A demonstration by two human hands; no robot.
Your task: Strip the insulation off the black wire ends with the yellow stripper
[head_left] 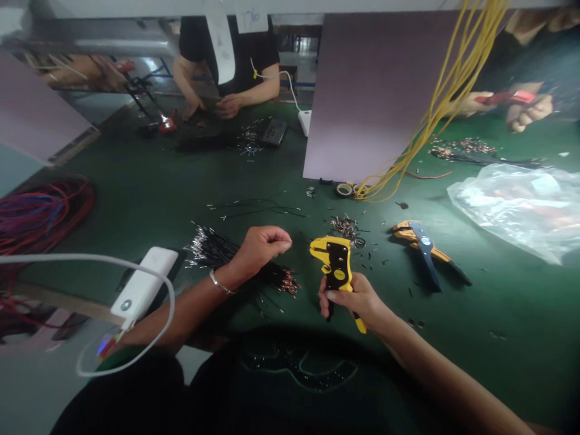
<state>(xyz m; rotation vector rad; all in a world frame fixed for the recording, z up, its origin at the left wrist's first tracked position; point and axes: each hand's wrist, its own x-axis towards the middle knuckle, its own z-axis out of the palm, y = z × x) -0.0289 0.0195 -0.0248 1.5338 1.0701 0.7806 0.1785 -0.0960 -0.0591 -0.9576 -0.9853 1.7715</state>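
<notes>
My right hand (347, 296) is wrapped round the handles of a yellow and black wire stripper (336, 263), whose jaws point up and left. To its left, my left hand (263, 248) is closed in a pinch above a bundle of black wires (217, 246); whatever lies between the fingertips is too small to make out. Silvery ends show at the bundle's left, bare copper ends (289, 282) at its right. Behind the stripper's jaws lies a small heap of black offcuts (347, 228). A few loose black wires (267, 208) lie behind the bundle.
A blue and orange stripper (423, 248) and a clear plastic bag (521, 205) lie on the right. Yellow wires (435, 115) hang by an upright panel (362, 90). A white power bank (145, 283) with a cable is at left, near red wire coils (40, 211). Two people work across the table.
</notes>
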